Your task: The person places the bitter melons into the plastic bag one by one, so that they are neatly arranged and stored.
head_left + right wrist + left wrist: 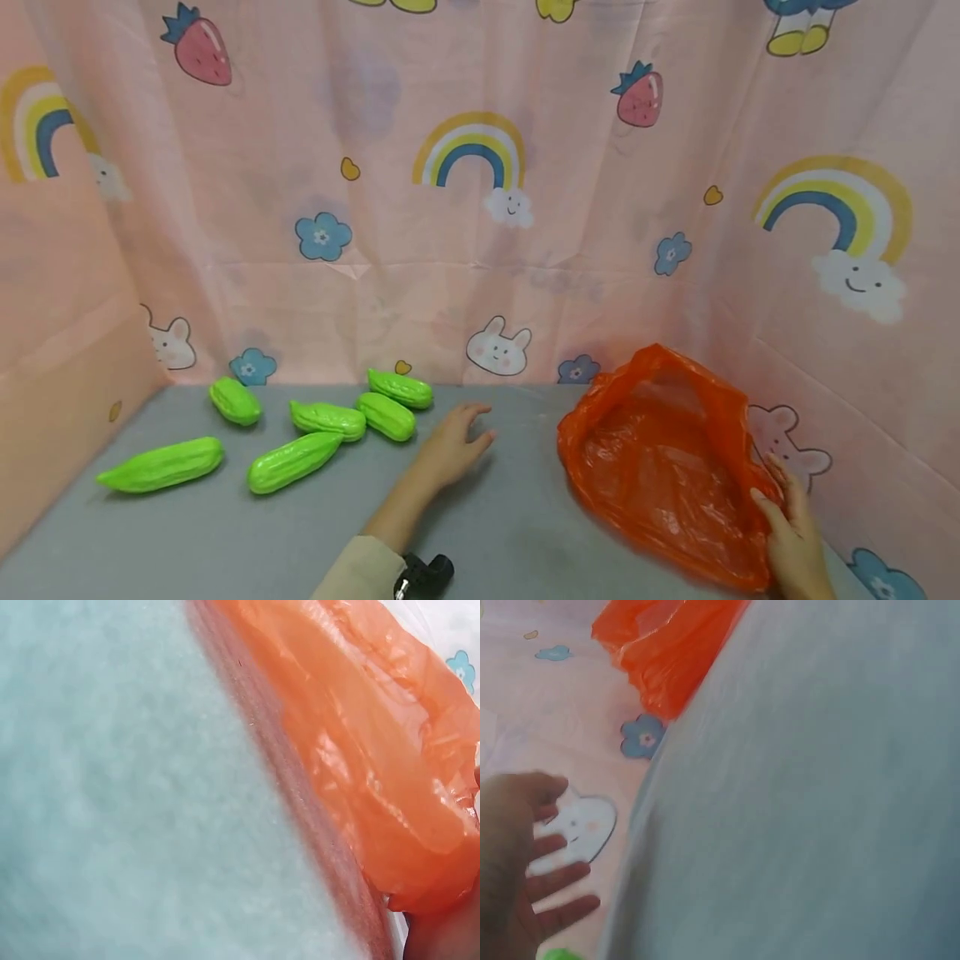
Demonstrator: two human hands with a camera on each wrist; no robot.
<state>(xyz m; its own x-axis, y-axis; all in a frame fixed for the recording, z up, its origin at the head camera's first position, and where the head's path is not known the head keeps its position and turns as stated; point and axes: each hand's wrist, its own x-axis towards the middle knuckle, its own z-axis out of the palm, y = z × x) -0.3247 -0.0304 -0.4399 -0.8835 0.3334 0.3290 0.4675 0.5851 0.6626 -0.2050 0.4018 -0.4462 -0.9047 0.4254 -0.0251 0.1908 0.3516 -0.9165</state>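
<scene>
An orange plastic bag (667,467) lies on the right of the grey table with its mouth spread toward the camera. My right hand (795,533) pinches the bag's right rim between thumb and fingers. In the right wrist view the bag (375,765) fills the right side, with only a little of the hand visible. My left hand (453,442) hovers over the middle of the table, fingers apart and loosely bent, holding nothing. Just left of it lie two green ridged gourd-like vegetables, the front one (386,417) nearest. The left wrist view also shows this hand (532,862) without anything in it.
More of the green vegetables lie to the left, among them a long one (161,465), a short one (235,401) and another long one (294,462). A pink printed curtain (570,208) stands behind the table (487,533) and along both sides.
</scene>
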